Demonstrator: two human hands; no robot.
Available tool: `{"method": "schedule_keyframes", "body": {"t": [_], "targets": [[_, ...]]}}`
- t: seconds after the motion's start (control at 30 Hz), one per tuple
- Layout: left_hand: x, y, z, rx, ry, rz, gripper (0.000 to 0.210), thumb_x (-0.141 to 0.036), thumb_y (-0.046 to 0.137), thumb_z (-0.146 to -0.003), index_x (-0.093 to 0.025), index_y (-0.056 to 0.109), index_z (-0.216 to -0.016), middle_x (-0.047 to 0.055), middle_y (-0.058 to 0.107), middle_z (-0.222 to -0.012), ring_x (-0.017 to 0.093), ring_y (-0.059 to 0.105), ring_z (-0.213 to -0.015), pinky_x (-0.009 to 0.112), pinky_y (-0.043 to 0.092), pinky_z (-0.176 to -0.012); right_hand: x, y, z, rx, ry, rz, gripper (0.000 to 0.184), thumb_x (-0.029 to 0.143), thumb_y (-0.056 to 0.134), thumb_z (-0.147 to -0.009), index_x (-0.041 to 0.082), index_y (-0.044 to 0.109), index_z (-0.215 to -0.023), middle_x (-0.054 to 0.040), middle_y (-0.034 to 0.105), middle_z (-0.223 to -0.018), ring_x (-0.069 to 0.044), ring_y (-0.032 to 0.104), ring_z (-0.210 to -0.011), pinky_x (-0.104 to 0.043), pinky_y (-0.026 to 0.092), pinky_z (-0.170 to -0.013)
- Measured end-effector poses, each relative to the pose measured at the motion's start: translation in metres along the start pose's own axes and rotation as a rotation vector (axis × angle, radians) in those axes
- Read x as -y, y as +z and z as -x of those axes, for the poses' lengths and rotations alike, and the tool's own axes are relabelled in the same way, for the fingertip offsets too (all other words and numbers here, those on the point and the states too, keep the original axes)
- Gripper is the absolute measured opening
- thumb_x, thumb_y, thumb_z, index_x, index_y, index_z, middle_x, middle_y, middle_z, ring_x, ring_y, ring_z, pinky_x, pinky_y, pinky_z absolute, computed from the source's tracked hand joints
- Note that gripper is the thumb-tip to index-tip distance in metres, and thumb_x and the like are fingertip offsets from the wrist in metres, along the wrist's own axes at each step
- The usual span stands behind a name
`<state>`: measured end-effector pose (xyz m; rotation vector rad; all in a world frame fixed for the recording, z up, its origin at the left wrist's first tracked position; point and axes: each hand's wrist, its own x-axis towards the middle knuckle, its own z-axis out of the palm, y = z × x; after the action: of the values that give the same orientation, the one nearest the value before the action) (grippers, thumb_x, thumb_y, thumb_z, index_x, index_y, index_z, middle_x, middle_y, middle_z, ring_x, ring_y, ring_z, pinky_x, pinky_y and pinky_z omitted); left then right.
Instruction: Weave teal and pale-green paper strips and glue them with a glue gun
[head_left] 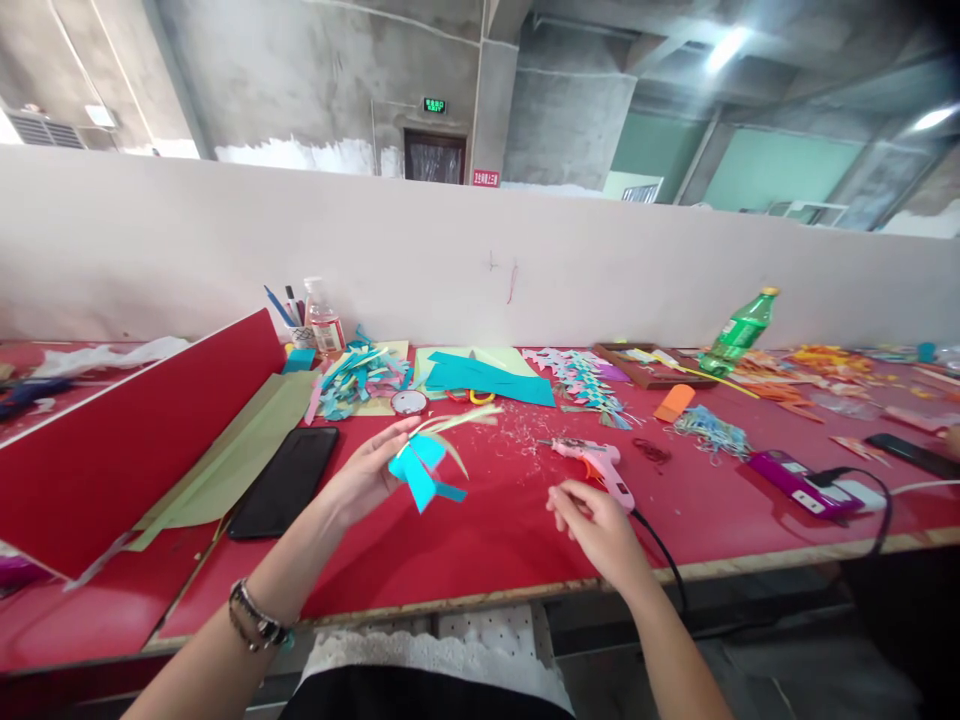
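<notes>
My left hand (379, 462) is closed on a small craft piece of turquoise and pale yellow strips (418, 468), held above the red table. Its strips fan out to the right of my fingers. My right hand (589, 522) hovers near the table's front, fingers curled and thumb against them; whether anything tiny sits between the fingertips cannot be made out. Just beyond it lies a pink hot glue gun (600, 463) with an orange trigger, its nozzle pointing left and its black cord running off the front edge.
A black phone (285, 483) lies at left beside a red divider (150, 430). Behind are cut strips (364, 378), turquoise sheets (487, 378), a tape roll (409, 402) and braided strips (581, 380). At right stand a green bottle (742, 330) and a purple power strip (802, 485).
</notes>
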<state>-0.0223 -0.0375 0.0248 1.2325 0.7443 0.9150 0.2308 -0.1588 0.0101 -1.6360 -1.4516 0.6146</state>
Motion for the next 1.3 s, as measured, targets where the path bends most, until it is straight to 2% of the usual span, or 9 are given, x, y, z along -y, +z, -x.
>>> {"method": "schedule_keyframes", "body": {"t": [0.1,0.3,0.43,0.57,0.67,0.83,1.0,1.17,1.3], "targets": [[0.003,0.005,-0.002,0.091,-0.025,-0.130,0.047,-0.041,0.064,-0.064,-0.017,0.052,-0.103,-0.003,0.057,-0.066,0.010,0.051,-0.055,0.020,0.041,-0.053,-0.019,-0.004,0.003,-0.113,0.031,0.158,0.035,0.045,0.038,-0.080,0.019,0.050,-0.061,0.0014,0.048,-0.049,-0.013,0.047,-0.048,-0.023,0.036,-0.050],[0.018,-0.005,-0.009,0.104,0.092,-1.022,0.030,-0.033,0.059,-0.066,-0.018,0.058,-0.093,0.003,0.061,-0.074,0.019,0.056,-0.069,0.025,0.040,-0.061,-0.052,-0.009,-0.002,-0.584,-0.167,0.655,0.028,0.036,0.040,-0.078,0.014,0.055,-0.088,-0.0100,0.057,-0.079,-0.022,0.050,-0.075,-0.032,0.039,-0.069],[0.013,-0.003,-0.009,0.075,0.119,-0.953,0.029,-0.032,0.059,-0.067,-0.018,0.058,-0.093,0.004,0.062,-0.080,0.020,0.057,-0.074,0.026,0.041,-0.066,-0.066,-0.013,-0.009,-0.680,-0.074,0.871,0.037,0.038,0.043,-0.076,0.011,0.052,-0.098,-0.0152,0.052,-0.088,-0.026,0.045,-0.080,-0.037,0.038,-0.070],[0.002,0.011,-0.010,0.090,0.068,-0.269,0.041,-0.042,0.058,-0.070,-0.017,0.051,-0.101,0.003,0.060,-0.082,0.014,0.057,-0.068,0.024,0.045,-0.064,-0.073,-0.013,-0.011,-0.678,-0.006,0.838,0.043,0.037,0.043,-0.075,0.007,0.047,-0.107,-0.0174,0.049,-0.095,-0.027,0.045,-0.086,-0.036,0.037,-0.074],[0.001,0.018,-0.012,0.090,0.081,-0.128,0.044,-0.044,0.057,-0.071,-0.018,0.048,-0.105,0.001,0.058,-0.077,0.010,0.055,-0.060,0.021,0.045,-0.057,-0.074,-0.012,-0.010,-0.572,0.089,0.845,0.040,0.032,0.042,-0.077,0.006,0.046,-0.107,-0.0167,0.053,-0.092,-0.026,0.047,-0.084,-0.034,0.037,-0.072],[0.022,0.011,-0.016,0.087,0.146,-0.839,0.029,-0.028,0.053,-0.076,-0.018,0.048,-0.102,0.003,0.058,-0.079,0.017,0.059,-0.070,0.026,0.045,-0.060,-0.074,-0.012,-0.009,-0.534,0.120,0.925,0.039,0.030,0.040,-0.079,0.006,0.046,-0.109,-0.0165,0.055,-0.090,-0.026,0.048,-0.082,-0.034,0.036,-0.072],[0.028,0.006,-0.010,-0.102,0.363,-1.444,0.027,-0.024,0.044,-0.082,-0.017,0.048,-0.108,0.011,0.053,-0.105,0.023,0.053,-0.095,0.033,0.043,-0.079,-0.074,-0.013,-0.009,-0.515,0.114,0.976,0.039,0.031,0.041,-0.079,0.006,0.047,-0.108,-0.0162,0.055,-0.089,-0.026,0.048,-0.083,-0.033,0.037,-0.071],[0.036,0.011,0.000,-0.012,0.533,-1.649,0.044,-0.038,0.044,-0.082,-0.017,0.043,-0.122,0.012,0.042,-0.128,0.027,0.036,-0.118,0.041,0.030,-0.096,-0.072,-0.012,-0.008,-0.499,0.129,1.006,0.040,0.031,0.042,-0.080,0.005,0.046,-0.109,-0.0160,0.055,-0.089,-0.026,0.049,-0.084,-0.032,0.037,-0.071],[0.052,0.011,0.000,0.111,0.337,-1.666,0.050,-0.044,0.032,-0.086,-0.018,0.035,-0.129,0.008,0.035,-0.136,0.024,0.028,-0.126,0.045,0.020,-0.102,-0.071,-0.011,-0.008,-0.494,0.133,1.019,0.039,0.030,0.042,-0.080,0.004,0.047,-0.109,-0.0166,0.055,-0.090,-0.026,0.048,-0.083,-0.032,0.037,-0.070]]}}
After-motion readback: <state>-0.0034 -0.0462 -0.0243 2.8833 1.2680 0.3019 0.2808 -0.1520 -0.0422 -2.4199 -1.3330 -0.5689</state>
